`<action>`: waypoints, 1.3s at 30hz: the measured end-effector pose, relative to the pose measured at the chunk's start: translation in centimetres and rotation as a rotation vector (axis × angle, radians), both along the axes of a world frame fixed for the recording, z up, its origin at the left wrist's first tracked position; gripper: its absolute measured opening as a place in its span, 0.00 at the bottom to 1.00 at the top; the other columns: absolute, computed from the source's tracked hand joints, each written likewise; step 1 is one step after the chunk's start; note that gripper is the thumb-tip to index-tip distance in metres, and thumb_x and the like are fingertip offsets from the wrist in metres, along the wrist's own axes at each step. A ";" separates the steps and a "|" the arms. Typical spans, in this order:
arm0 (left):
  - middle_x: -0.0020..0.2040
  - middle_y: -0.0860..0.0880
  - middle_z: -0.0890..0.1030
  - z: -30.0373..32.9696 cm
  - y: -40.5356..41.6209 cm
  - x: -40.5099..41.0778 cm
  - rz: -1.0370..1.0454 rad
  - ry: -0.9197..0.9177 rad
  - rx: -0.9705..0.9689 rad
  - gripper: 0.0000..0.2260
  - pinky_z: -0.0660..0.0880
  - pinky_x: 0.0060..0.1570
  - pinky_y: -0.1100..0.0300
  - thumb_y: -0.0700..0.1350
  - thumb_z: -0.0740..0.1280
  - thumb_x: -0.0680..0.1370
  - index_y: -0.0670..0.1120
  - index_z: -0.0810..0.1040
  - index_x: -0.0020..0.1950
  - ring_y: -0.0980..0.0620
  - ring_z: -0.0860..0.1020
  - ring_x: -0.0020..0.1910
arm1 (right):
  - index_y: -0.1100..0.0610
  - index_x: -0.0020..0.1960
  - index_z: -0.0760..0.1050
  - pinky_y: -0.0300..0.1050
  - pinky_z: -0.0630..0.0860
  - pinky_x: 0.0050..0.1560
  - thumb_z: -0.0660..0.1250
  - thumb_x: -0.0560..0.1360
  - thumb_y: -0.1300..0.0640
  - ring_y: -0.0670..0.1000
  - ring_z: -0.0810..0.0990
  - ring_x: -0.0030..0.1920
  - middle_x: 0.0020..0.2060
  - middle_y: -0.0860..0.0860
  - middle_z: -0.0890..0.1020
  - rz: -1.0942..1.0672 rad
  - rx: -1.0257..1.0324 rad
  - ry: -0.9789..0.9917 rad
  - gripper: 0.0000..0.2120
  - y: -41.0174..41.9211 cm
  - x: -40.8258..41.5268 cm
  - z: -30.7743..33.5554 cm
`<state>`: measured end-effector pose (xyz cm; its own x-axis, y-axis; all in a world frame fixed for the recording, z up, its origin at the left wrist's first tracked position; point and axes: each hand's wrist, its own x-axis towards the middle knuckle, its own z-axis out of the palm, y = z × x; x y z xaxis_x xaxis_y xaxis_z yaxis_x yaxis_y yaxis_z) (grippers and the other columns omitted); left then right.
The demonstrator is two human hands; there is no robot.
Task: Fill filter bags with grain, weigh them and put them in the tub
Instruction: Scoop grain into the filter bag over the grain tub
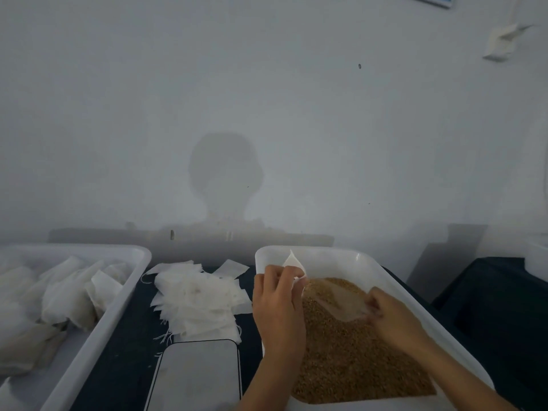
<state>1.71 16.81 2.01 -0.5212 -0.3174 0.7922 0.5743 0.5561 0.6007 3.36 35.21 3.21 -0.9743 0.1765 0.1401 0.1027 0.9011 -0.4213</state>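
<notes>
A white tub (367, 269) on the right holds brown grain (344, 357). Over the grain my left hand (278, 304) pinches the top edge of a thin filter bag (338, 299), whose flap sticks up above my fingers. My right hand (391, 317) grips the bag's other end low against the grain; the bag looks stretched between both hands and partly see-through. A second white tub (98, 327) on the left holds several filled bags (65, 295). The flat scale (195, 375) lies at the bottom centre.
A loose pile of empty filter bags (198, 298) lies on the dark table (130, 351) between the tubs, just beyond the scale. A grey wall stands close behind. Dark objects sit at the far right (498, 298).
</notes>
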 end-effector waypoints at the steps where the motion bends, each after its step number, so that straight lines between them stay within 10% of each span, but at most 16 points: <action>1: 0.40 0.51 0.78 -0.1 0.0 -0.1 -0.010 -0.004 -0.026 0.04 0.70 0.28 0.61 0.39 0.73 0.71 0.46 0.80 0.40 0.53 0.71 0.40 | 0.50 0.45 0.68 0.42 0.74 0.45 0.63 0.78 0.53 0.45 0.76 0.43 0.43 0.44 0.77 -0.004 -0.007 0.009 0.05 0.5 0.3 0.7; 10: 0.57 0.52 0.76 -1.8 0.8 -1.3 -0.292 -0.450 -0.595 0.07 0.62 0.44 0.66 0.39 0.62 0.78 0.46 0.77 0.52 0.54 0.68 0.56 | 0.55 0.42 0.76 0.42 0.71 0.43 0.71 0.72 0.60 0.49 0.78 0.42 0.40 0.51 0.80 0.126 0.011 -0.071 0.04 4.2 3.1 7.1; 39: 0.51 0.46 0.76 -2.5 1.1 -1.4 -0.498 -0.447 -0.681 0.04 0.66 0.43 0.62 0.40 0.69 0.74 0.41 0.77 0.46 0.54 0.68 0.48 | 0.49 0.40 0.77 0.46 0.77 0.54 0.73 0.70 0.57 0.45 0.79 0.47 0.43 0.45 0.81 0.172 0.380 -0.332 0.06 1.8 2.2 10.4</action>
